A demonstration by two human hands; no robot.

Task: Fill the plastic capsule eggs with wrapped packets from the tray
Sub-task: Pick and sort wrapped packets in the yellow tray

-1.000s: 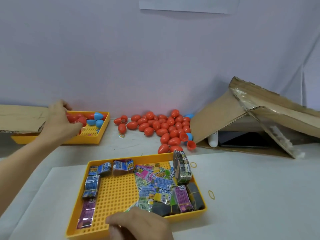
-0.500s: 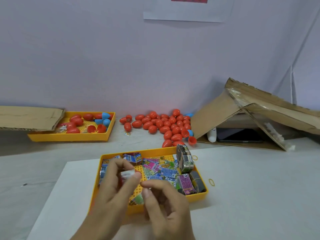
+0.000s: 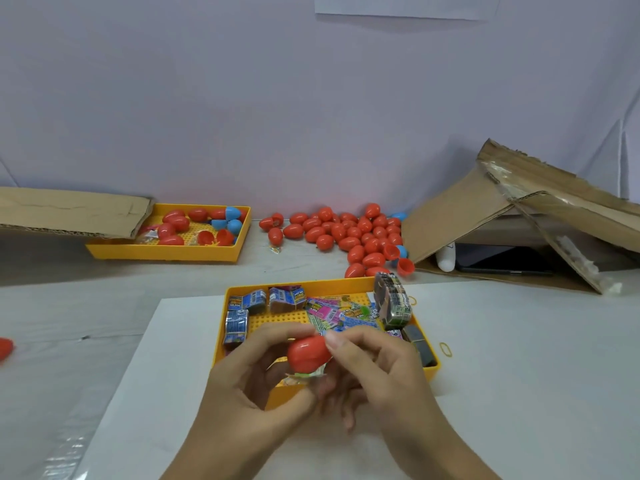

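Both hands raised together just above the near edge of the packet tray [image 3: 349,285], so that anything dropped falls back among the packets. Left hand [image 3: 256,386] curled around the red capsule egg [image 3: 309,352], thumb and fingertips pinching it from the left; right hand [image 3: 377,372] closing in from the other side, fingertips against the shell — a two-sided grip, probably to press the halves together or steady them. A crumpled wrapped packet [image 3: 306,374] poking out just below the egg, pinched between the hands, apparently only partly inside; cannot tell whether the shell is fully seated. More wrapped packets [image 3: 332,311] loose in the tray straight ahead, kept within easy reach. Red eggs [image 3: 349,233] heaped on the worktop behind the tray, near a leaning cardboard box [image 3: 519,216] — presumably stock or finished pieces, though which is unclear. A second yellow tray [image 3: 162,252] at far left holding red and blue eggs, partly under a cardboard sheet [image 3: 69,211].
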